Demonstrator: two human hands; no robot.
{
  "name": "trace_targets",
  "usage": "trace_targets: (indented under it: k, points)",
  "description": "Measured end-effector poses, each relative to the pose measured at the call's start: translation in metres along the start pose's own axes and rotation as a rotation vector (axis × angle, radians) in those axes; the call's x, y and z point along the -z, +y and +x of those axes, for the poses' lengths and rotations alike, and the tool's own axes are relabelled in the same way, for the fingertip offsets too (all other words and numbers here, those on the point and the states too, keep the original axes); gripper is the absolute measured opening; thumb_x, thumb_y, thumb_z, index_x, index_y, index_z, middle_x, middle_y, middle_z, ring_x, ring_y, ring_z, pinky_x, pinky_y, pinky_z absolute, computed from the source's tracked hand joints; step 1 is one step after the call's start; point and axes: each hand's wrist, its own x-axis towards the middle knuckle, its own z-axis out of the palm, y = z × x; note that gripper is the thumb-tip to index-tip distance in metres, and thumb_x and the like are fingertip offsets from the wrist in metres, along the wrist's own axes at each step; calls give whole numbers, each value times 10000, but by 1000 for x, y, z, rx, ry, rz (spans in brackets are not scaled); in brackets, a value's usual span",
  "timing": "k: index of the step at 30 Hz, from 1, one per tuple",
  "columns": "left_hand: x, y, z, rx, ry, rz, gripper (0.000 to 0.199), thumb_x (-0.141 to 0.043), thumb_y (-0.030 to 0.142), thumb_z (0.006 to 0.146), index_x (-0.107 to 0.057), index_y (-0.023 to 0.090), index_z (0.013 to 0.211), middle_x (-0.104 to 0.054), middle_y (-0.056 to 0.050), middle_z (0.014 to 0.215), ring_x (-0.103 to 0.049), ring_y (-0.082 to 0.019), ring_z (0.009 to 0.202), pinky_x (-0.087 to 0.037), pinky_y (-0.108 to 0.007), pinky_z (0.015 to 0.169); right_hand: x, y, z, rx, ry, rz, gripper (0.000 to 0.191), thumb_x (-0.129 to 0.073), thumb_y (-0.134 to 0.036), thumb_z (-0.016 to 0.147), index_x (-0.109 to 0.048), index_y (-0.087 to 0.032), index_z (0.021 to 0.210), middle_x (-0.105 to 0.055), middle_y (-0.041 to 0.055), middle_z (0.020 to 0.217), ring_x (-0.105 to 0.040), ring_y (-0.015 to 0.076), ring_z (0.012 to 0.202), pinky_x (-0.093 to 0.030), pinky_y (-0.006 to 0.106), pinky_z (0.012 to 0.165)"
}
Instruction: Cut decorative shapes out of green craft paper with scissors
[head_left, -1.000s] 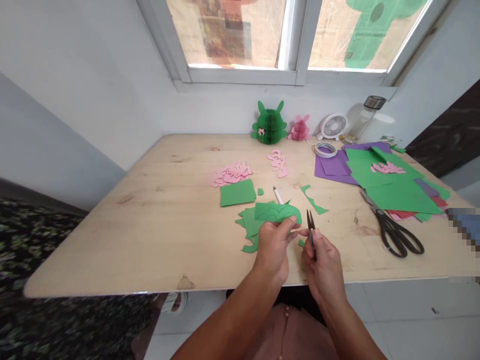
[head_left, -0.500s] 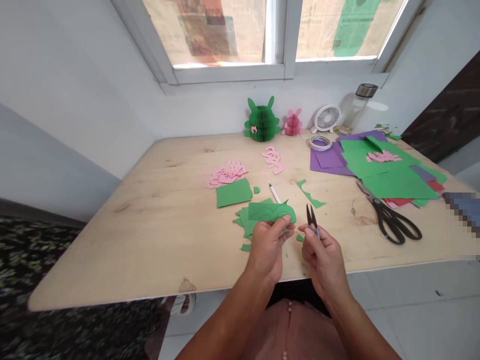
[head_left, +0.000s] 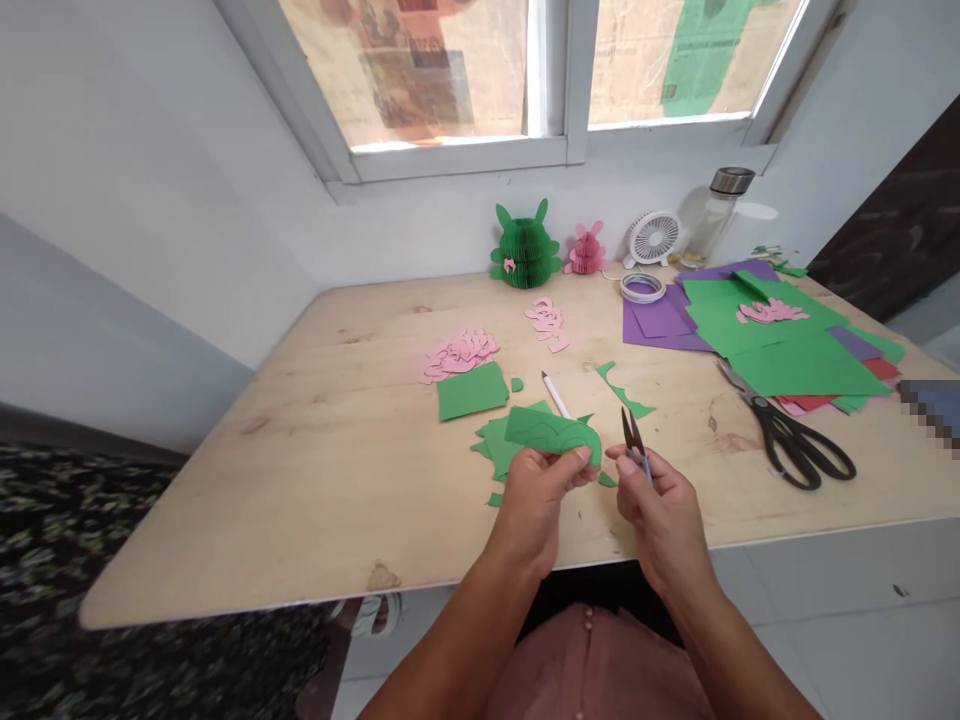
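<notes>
My left hand [head_left: 534, 510] pinches a curved piece of green craft paper [head_left: 551, 433] between thumb and fingers, with pencilled lines on its face. My right hand [head_left: 660, 505] grips small black-tipped thread snips [head_left: 634, 437], their blades pointing up, slightly apart and a short gap from the paper's right end. Beneath the paper lie green paper scraps [head_left: 491, 450], partly hidden by my left hand. A white pen [head_left: 555, 394] lies just beyond the held piece.
A green paper rectangle [head_left: 472, 390], pink cut-outs [head_left: 459, 355] and a green strip [head_left: 625, 392] lie on the wooden table [head_left: 300, 480]. At the right are black-handled scissors [head_left: 795, 450], stacked green sheets [head_left: 795, 365] and purple paper [head_left: 660, 328].
The view has shifted slightly. My right hand and the snips have moved a little to the right, and the green paper has tilted slightly in my left hand.
</notes>
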Motion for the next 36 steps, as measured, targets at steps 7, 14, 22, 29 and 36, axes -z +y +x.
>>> trace_targets:
  k: [7,14,22,29,36]
  points:
    - [12,6,-4,-7,-224,265,69,-706,218,657,-703,150,657,-650,-28,658,-531,-133,638,-418,-258,659,-3,-4,4,-2,-40,-85,241,-788,-354,639,-662,-157,696,-418,-59,557,-227,65,460,-125,224,420]
    - [13,-3,-2,-44,-8,115,170,-737,265,662,-692,143,771,-689,-50,751,-590,-153,710,-452,-280,724,-7,3,0,8,-35,-143,236,-763,-371,674,-639,-171,693,-439,-64,557,-232,74,460,-135,234,428]
    - [16,9,4,41,-49,-9,209,-751,241,632,-714,143,813,-718,-83,834,-632,-166,749,-473,-278,735,15,2,-8,3,-181,-231,362,-548,-517,849,-673,-180,897,-305,-71,520,-231,113,482,-148,252,453]
    - [19,21,6,57,-63,19,197,-766,271,625,-707,137,756,-724,-96,832,-655,-187,752,-477,-260,668,28,6,-13,-38,-227,-413,433,-528,-552,845,-693,-152,871,-281,-66,516,-229,112,482,-142,257,463]
    - [20,26,6,15,-93,54,173,-743,257,656,-706,132,769,-715,-90,799,-614,-157,665,-477,-279,676,23,8,-14,-22,-200,-386,448,-548,-564,820,-713,-148,821,-270,-66,505,-227,109,475,-151,245,453]
